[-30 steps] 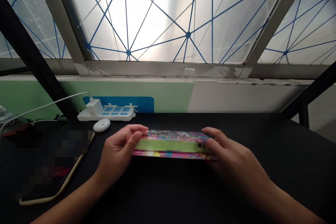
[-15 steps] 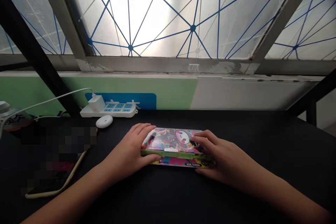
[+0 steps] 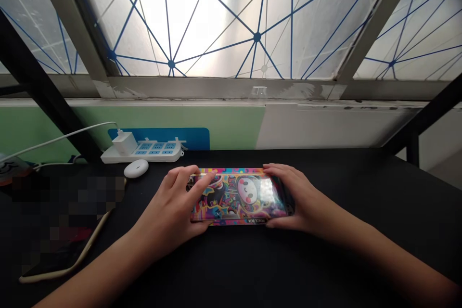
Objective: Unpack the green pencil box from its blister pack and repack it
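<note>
Nearest: matte black surface [image 3: 252, 269], 2 bare forearms reaching in from bottom corners. Far left: 1 flat phone-like slab w/ pale rim [image 3: 54, 269], mostly blurred out.

Mid-surface: 1 pencil box [image 3: 240, 196], flat, rectangular, glossy, lying lid-up. Busy multicolour cartoon print w/ round white face at centre; "PENCIL BOX" legible on near edge.

Left hand [image 3: 173, 211] half curled on box's left end, fingers over lid, thumb at near edge. Right hand [image 3: 299, 199] wrapped round right end, fingers on top, thumb at near side. Box gripped at both ends.

Behind left hand: 1 smooth white oval case [image 3: 136, 168]. Further back, vs. wall: 1 white power strip [image 3: 142, 152] w/ blue sockets, 1 white cube charger [image 3: 122, 143] plugged in, white cable trailing left.

On sill: 1 small clear cup [image 3: 259, 91]. Farthest: frosted window panes [image 3: 216, 19] crossed w/ blue tape lines.
</note>
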The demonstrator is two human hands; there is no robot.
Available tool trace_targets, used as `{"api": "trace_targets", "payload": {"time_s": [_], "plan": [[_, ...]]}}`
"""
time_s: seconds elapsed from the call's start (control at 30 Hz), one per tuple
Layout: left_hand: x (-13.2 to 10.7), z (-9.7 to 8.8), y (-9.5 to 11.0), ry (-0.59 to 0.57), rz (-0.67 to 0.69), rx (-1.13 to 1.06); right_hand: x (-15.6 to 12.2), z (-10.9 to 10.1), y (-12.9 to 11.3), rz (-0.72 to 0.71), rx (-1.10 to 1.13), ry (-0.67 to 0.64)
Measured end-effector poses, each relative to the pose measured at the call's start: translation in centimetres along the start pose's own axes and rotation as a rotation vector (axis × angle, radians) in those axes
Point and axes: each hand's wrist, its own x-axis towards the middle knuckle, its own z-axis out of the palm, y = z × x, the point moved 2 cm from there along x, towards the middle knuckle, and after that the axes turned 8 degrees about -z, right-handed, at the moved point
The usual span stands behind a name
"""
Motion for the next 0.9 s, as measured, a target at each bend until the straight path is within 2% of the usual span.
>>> {"api": "trace_targets", "payload": {"time_s": [0.23,0.33,0.47,0.53,0.73,0.9], "plan": [[0.5,-0.5,0.2,0.029,0.084,0.106,0.3,-0.3,-0.5,-0.102,-0.086,0.05],[0.5,-0.6,0.8,0.041,0.088,0.099,0.5,-0.2,-0.7,-0.045,-0.024,0.094],[0.2,-0.7,2.1,0.113,0.12,0.104,0.9,-0.1,-1.7,0.104,-0.033,0.287],[0.2,-0.8,2.5,0.125,0.151,0.113,1.0,-0.4,-2.3,0.126,-0.063,0.348],[0.6,-1.7,2.4,0.155,0.195,0.166,0.9,-1.2,-4.1,-0.032,-0.206,0.3],[0.5,-2.5,2.1,0.217,0.223,0.166,0.4,-0.8,-5.0,-0.118,-0.322,0.299]]}}
